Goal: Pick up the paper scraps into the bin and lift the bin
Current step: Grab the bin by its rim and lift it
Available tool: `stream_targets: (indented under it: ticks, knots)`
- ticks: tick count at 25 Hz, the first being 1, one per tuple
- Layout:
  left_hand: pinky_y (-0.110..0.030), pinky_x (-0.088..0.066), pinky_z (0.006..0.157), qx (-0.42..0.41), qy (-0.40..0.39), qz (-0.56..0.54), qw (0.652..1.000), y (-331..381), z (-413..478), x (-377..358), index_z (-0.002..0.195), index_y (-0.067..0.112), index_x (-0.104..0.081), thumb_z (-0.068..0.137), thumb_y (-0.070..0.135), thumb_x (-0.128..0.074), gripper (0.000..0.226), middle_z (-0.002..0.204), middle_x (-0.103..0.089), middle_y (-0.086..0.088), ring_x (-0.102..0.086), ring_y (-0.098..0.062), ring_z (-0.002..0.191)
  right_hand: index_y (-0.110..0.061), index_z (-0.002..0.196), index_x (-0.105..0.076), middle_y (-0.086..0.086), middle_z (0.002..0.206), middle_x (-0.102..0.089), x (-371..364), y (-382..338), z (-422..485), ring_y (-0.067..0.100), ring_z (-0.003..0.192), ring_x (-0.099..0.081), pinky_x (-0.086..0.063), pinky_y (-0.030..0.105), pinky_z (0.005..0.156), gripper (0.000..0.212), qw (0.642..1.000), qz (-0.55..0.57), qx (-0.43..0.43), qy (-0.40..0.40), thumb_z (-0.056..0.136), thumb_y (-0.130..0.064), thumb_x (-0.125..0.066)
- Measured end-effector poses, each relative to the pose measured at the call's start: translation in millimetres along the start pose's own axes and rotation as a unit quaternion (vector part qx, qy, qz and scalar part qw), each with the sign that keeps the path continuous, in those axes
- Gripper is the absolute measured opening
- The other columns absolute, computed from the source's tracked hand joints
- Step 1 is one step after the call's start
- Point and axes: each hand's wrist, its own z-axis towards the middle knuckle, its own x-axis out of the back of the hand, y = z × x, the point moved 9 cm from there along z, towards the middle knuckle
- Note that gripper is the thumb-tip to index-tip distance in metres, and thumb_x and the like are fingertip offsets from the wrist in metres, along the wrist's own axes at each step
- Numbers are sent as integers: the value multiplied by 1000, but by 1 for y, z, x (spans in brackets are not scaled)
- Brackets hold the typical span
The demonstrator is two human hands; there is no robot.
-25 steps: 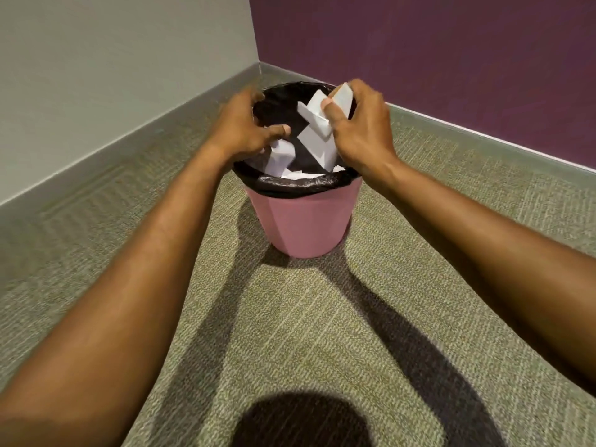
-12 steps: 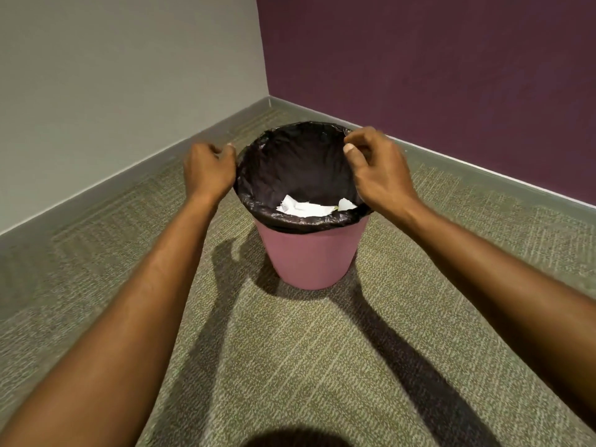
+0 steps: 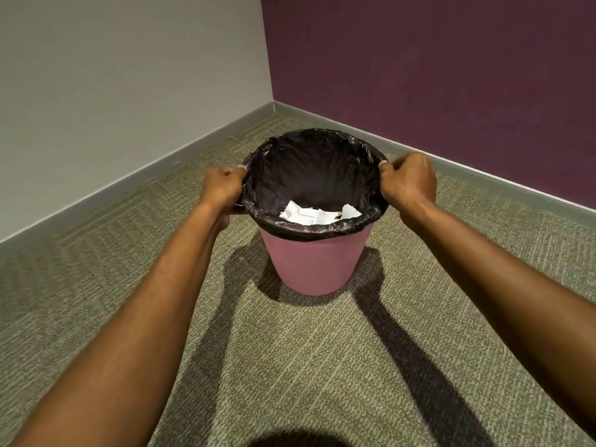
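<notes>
A pink bin point(image 3: 312, 262) with a black liner point(image 3: 309, 169) folded over its rim stands on the carpet near the room's corner. White paper scraps point(image 3: 317, 214) lie inside it at the bottom. My left hand point(image 3: 222, 188) grips the rim on the left side, fingers curled around the liner edge. On the opposite side my right hand point(image 3: 408, 180) is closed on the rim. I cannot tell whether the bin's base touches the carpet.
Grey-green carpet point(image 3: 290, 366) covers the floor all around the bin. A grey wall point(image 3: 129, 75) rises on the left and a purple wall point(image 3: 435, 59) behind, meeting in a corner just past the bin.
Both hands let the paper scraps drop into the bin, then moved out to opposite sides of the rim and closed on it. The view has lifted and pulled back.
</notes>
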Motion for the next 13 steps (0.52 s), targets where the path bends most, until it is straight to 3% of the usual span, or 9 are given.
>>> stream_targets:
  ticks: [2, 4, 7, 10, 13]
  knots:
    - [-28, -52, 43, -6, 0, -1, 1000, 1, 2, 2, 79, 12, -59, 98, 22, -55, 22, 66, -58, -9, -56, -20, 48, -3, 81, -70, 6, 80, -68, -2, 9, -1, 20, 63, -60, -49, 29, 57, 27, 999, 42, -24, -14, 95, -25, -64]
    - [-30, -53, 45, -12, 6, 5, 1000, 2, 2, 4, 85, 9, -60, 98, 22, -55, 19, 67, -58, -10, -56, -20, 48, 0, 81, -72, 10, 79, -72, -3, 12, -3, 27, 67, -70, -60, 41, 64, 27, 996, 80, -41, -22, 93, -24, -67]
    - [-28, -53, 41, -19, 24, 6, 1000, 3, -3, 6, 75, 9, -59, 99, 18, -54, 25, 69, -59, -12, -58, -20, 48, 7, 83, -70, 12, 71, -67, -3, 14, -2, 27, 62, -67, -62, 51, 64, 28, 993, 97, -53, -40, 92, -20, -69]
    - [-23, -48, 38, -26, 33, -2, 999, 4, -12, 8, 75, 8, -59, 99, 15, -53, 26, 71, -59, -12, -56, -18, 47, 13, 89, -68, 15, 76, -63, -3, 20, -2, 29, 67, -66, -62, 50, 64, 26, 984, 154, -58, -65, 93, -13, -66]
    - [-21, -47, 41, -27, 46, -21, 998, 2, -27, 15, 87, 3, -63, 98, 15, -55, 18, 79, -62, -11, -58, -16, 55, 14, 94, -67, 22, 87, -69, 1, 27, -11, 30, 74, -68, -62, 48, 74, 25, 976, 196, -59, -71, 93, -12, -65]
